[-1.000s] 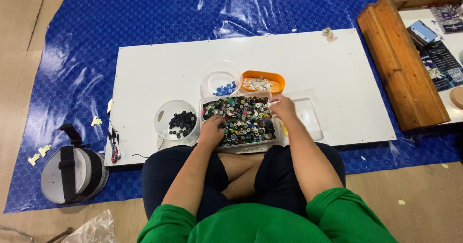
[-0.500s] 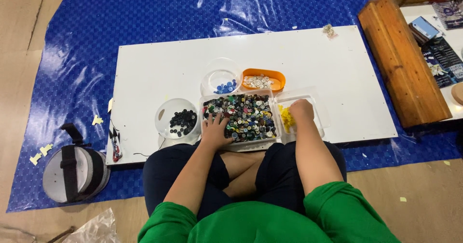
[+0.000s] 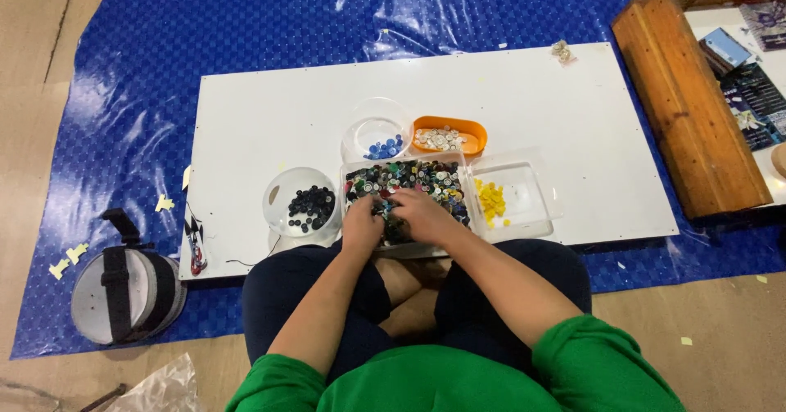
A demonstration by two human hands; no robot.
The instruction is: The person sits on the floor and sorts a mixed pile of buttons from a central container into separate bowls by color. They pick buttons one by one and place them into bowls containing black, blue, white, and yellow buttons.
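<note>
Hands (image 3: 393, 216) in mixed buttons (image 3: 417, 179) (both buried).

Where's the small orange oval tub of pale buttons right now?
In the head view, the small orange oval tub sits on the white board, right of the clear round bowl of blue buttons and just behind the clear tray of mixed buttons.

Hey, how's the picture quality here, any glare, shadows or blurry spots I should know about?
Head view: bright, even overhead light; white glare streaks on the blue plastic sheet near the top edge; the white board is bright but not washed out; only soft shadows under the clear bowls; the mixed buttons are too small to tell apart; both hands, left and right, look sharp.
</note>
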